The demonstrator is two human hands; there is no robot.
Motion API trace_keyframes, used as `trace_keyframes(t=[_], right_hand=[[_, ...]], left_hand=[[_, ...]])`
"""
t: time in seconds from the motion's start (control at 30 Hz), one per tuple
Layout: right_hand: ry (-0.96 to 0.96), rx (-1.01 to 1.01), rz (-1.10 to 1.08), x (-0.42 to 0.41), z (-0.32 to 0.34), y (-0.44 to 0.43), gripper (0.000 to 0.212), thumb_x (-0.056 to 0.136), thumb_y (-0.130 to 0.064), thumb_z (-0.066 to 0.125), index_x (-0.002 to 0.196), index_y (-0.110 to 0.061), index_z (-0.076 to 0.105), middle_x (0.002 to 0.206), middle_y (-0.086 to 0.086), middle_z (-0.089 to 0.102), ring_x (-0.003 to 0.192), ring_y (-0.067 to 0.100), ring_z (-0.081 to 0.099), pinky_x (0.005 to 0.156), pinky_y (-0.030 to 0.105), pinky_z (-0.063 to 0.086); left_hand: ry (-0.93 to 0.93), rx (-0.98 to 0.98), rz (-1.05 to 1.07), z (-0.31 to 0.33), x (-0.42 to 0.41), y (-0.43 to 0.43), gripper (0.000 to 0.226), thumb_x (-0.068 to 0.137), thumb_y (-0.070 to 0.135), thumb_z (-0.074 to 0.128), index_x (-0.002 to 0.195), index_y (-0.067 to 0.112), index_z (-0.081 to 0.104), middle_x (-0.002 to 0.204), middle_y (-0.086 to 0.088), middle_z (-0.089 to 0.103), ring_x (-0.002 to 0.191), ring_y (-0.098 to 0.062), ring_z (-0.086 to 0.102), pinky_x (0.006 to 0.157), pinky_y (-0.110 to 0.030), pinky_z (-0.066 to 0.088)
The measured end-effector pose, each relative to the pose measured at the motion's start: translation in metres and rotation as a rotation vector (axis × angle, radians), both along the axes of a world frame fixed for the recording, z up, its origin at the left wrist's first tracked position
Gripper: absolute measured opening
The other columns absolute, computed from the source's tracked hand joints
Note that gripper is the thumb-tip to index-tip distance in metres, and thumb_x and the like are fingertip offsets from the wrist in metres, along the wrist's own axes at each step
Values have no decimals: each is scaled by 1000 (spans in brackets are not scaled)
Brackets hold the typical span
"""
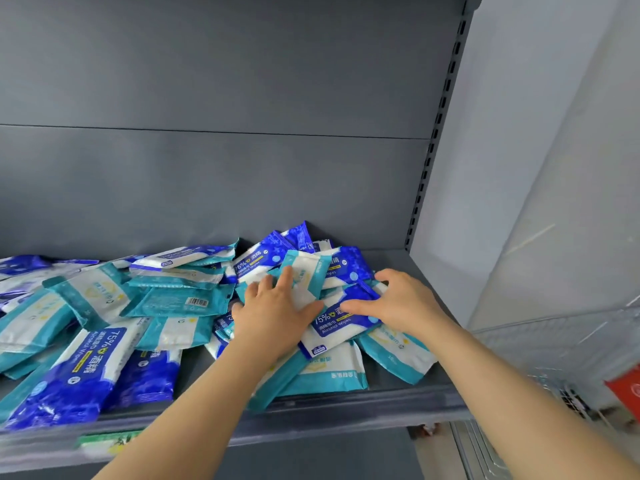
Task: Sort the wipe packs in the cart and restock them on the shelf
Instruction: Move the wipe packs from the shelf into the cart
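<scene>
You've got both hands on the wipe heap at the right end of the grey shelf. That's where the stock sits now: blue & teal mixed, mostly flat, overlapping every which way. Your left hand is spread, fingers straight, palm down on a teal pack that's tipped up against the blue ones behind. It's prob. pressed there to stop the heap sliding while you work. Your right hand arches over a blue alcohol-wipe pack, thumb laid across its face, fingers bent past its far edge; can't tell if it's gripping or just resting. That pack lies on top of teal ones, so it looks like the easy one to lift out w/o disturbing the rest. More packs sprawl to the left, colours not separated. The wire cart is near on your right, blurred, and only a red item shows there. Sorting by type looks far from done.
</scene>
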State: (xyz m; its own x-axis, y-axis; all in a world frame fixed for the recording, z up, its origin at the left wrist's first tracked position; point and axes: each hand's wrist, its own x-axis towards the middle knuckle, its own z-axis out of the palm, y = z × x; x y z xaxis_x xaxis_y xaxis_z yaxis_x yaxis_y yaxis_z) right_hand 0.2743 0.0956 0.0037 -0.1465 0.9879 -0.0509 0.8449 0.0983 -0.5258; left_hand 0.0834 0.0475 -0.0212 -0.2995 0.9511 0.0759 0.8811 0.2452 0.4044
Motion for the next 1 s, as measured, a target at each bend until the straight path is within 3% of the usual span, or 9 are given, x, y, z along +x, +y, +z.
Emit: trace_keyframes(t=[0.13, 0.27, 0.4, 0.47, 0.63, 0.73, 0.83, 0.93, 1.0], right_hand=[[142, -12, -69, 1, -2, -6, 82, 59, -63, 78, 123, -19, 53, 118, -4, 60, 97, 15, 60, 82, 34, 52], [113, -67, -98, 4, -3, -10, 68, 54, -67, 78, 90, -13, 57, 88, -1, 67, 76, 15, 65, 62, 31, 48], [149, -85, -108, 1, -7, -21, 69, 52, -69, 78, 87, -13, 57, 82, -2, 68, 71, 12, 67, 56, 29, 51], [225, -33, -104, -2, -10, -27, 70, 47, -70, 78, 87, -16, 58, 83, -4, 69, 73, 13, 68, 64, 37, 58], [424, 39, -84, -11, -15, -48, 64, 52, -58, 84, 97, -23, 56, 90, -11, 65, 80, 10, 66, 70, 38, 59], [536, 23, -85, -18, -18, -54, 60, 55, -46, 88, 99, -22, 55, 92, -12, 65, 83, 7, 65, 66, 30, 56], [654, -18, -73, -24, -21, -57, 60, 54, -36, 90, 103, -20, 59, 95, -8, 70, 85, 8, 67, 73, 33, 58], [757, -6, -56, -26, -20, -63, 40, 64, -15, 87, 94, -22, 61, 93, -4, 71, 83, 9, 68, 71, 31, 58], [798, 9, -74, -23, -16, -68, 42, 66, -10, 85, 95, -22, 58, 93, -5, 69, 83, 10, 67, 67, 28, 57]], left_hand=[[-262, 50, -59, 16, -13, -18, 95, 76, 74, 53, 152, 30, 16, 156, 0, 23, 144, -24, 19, 115, -46, 23], [-70, -184, -92, 23, -23, -68, 92, 68, 81, 53, 146, 41, 26, 156, 1, 17, 143, -25, 21, 111, -40, 29], [46, -166, 1, 19, -19, -89, 71, 79, 77, 37, 140, 40, 35, 136, -7, 38, 126, -32, 39, 101, -37, 35], [19, -160, 7, 19, -19, -87, 67, 83, 74, 38, 140, 39, 38, 135, -9, 42, 124, -31, 42, 102, -36, 32], [-274, -127, -17, 16, -20, -73, 57, 83, 69, 48, 132, 40, 49, 140, -6, 40, 122, -32, 46, 105, -39, 37], [-416, -38, -31, 17, -17, -69, 53, 83, 56, 62, 130, 35, 54, 138, -4, 43, 101, -22, 55, 81, -29, 47], [-575, 64, -15, 18, -11, -70, 53, 81, 36, 73, 130, 30, 56, 136, -1, 46, 96, -12, 50, 60, -14, 39], [-733, 160, 21, 14, -5, -73, 53, 74, 27, 81, 123, 30, 60, 132, 2, 50, 107, -16, 56, 78, -28, 52], [-844, 180, 45, 12, -1, -76, 52, 71, 24, 84, 118, 32, 62, 127, 2, 51, 100, -18, 61, 80, -35, 56]])
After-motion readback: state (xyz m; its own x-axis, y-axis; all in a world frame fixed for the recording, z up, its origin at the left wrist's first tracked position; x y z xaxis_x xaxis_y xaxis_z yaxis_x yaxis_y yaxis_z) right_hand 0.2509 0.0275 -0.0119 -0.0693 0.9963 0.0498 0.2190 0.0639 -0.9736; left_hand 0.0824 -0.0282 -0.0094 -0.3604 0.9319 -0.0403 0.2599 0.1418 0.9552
